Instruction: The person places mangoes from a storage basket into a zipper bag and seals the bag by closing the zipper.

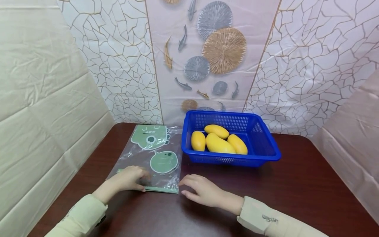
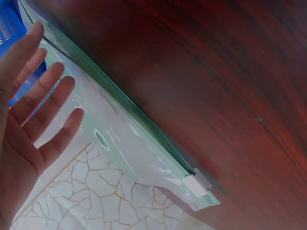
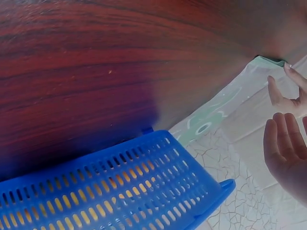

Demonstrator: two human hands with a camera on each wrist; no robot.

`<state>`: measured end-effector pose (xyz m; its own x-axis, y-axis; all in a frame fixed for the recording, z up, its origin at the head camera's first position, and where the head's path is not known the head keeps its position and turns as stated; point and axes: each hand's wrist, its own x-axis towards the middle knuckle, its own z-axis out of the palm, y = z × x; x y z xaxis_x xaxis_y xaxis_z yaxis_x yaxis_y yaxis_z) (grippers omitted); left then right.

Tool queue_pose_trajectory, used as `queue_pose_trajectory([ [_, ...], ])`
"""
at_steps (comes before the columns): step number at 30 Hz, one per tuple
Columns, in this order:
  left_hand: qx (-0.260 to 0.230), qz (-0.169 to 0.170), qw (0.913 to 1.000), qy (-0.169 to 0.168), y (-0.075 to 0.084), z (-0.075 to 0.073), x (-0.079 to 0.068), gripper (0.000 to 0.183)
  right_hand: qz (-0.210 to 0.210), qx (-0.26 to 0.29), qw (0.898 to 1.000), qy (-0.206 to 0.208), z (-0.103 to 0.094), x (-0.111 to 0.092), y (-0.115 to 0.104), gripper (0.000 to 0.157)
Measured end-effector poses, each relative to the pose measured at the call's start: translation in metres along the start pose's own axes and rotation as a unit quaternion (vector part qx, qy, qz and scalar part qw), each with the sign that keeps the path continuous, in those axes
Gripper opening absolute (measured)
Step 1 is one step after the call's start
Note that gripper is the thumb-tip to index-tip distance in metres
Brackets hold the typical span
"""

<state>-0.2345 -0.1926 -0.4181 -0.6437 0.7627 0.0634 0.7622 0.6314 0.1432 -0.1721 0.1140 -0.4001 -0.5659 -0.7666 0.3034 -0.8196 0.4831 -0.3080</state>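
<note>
A clear zip bag with green cartoon prints lies flat on the table, its green zip edge toward me. My left hand is over the bag's near left part, thumb by the zip edge; whether it touches is hard to tell. In the left wrist view its fingers are spread and loosely bent, holding nothing. A white slider sits at one end of the zip. Just beside the bag's near right corner is my right hand, fingers relaxed and empty; in the right wrist view it appears partly.
Behind the right hand stands a blue plastic basket with slotted walls. Several yellow mangoes lie inside, mostly toward its left. The dark red-brown table ends at patterned cloth at the back and pale cloth at the sides.
</note>
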Motion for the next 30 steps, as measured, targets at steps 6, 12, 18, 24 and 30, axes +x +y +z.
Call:
queue_pose_trajectory([
  [6,0.001,0.008,0.9999,-0.009,0.002,0.003,0.001,0.018,0.003,0.014,1.0,-0.009,0.006,0.003,-0.003,0.024],
  [12,-0.007,0.02,0.9998,-0.003,0.003,0.0,0.006,0.012,0.004,0.003,1.0,-0.027,0.008,0.006,-0.005,0.023],
  [18,0.012,0.046,0.9978,0.046,0.003,0.0,0.008,0.019,0.009,-0.003,0.998,-0.061,0.008,0.011,-0.009,0.025],
  [24,0.036,0.052,0.9943,0.086,0.005,-0.002,0.011,0.02,-0.003,-0.037,0.996,-0.077,0.014,0.016,-0.012,0.025],
  [30,0.046,0.051,0.9925,0.101,0.01,-0.007,0.017,0.019,-0.05,-0.121,0.989,-0.075,0.022,0.023,-0.013,0.026],
])
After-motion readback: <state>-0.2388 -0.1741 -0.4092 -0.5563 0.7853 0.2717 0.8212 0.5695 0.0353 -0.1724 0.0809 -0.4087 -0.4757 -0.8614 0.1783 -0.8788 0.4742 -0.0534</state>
